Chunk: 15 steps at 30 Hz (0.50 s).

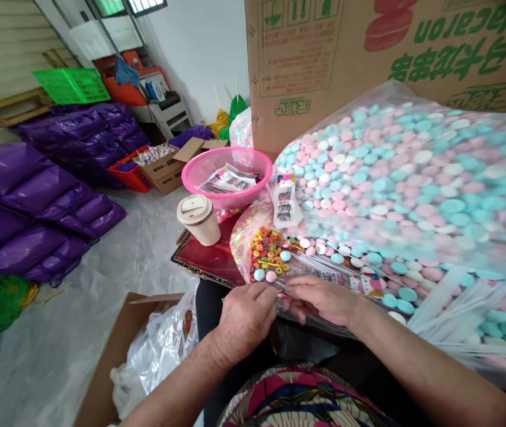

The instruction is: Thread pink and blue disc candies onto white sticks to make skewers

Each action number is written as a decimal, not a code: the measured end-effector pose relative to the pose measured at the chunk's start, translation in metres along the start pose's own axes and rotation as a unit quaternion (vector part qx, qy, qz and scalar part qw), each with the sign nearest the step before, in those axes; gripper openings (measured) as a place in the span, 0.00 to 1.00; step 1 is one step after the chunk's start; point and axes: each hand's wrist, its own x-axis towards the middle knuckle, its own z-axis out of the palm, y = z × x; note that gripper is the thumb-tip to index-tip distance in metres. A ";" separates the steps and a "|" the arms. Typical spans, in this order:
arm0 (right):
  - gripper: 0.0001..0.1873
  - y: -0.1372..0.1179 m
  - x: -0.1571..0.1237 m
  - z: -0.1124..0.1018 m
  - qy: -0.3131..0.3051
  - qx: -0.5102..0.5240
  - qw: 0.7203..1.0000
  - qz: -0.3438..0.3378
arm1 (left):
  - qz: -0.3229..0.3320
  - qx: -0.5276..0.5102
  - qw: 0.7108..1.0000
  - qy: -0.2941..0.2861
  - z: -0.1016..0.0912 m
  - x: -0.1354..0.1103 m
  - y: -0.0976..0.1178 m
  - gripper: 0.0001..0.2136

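My left hand (248, 317) is curled at the front edge of the work surface, fingers pressed together. Close by on the right, my right hand (324, 300) has its fingers bent inward, their tips almost meeting the left ones. A small bit of red and white shows between the hands, too small to name. Just beyond my fingers lie a blue candy disc (259, 274), a pink candy disc (271, 276) and a pile of coloured ring candies (267, 246). A printed clear wrapper (366, 284) lies flat behind my right hand. White sticks (461, 314) are bunched at the right.
A big clear bag of pastel discs (413, 178) fills the right, before a cardboard box (297, 77). Wrappers lie in a pink basket (186, 175); a lidded cup (206, 228) stands nearby. Lower left is an open carton (106, 356) with plastic bags. Purple bundles (26, 219) line the floor.
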 end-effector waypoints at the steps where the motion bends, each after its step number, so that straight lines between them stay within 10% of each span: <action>1: 0.17 -0.003 0.005 0.000 0.005 -0.042 0.999 -0.002 | -0.020 0.007 1.000 0.007 0.002 -0.005 -0.003 0.09; 4: 0.20 -0.008 0.014 -0.003 0.035 -0.138 0.990 0.017 | -0.072 -0.017 0.997 -0.017 0.006 -0.015 -0.012 0.11; 7: 0.22 -0.005 0.025 -0.012 0.222 -0.275 0.935 -0.019 | -0.211 -0.179 0.961 0.006 0.007 -0.019 -0.020 0.11; 10: 0.14 0.002 0.045 -0.020 0.358 -0.372 0.855 -0.054 | -0.363 -0.409 0.834 0.074 0.011 -0.013 -0.023 0.09; 15: 0.10 0.008 0.058 -0.031 0.391 -0.389 0.831 -0.074 | -0.503 -0.624 0.587 0.113 0.016 0.006 -0.017 0.11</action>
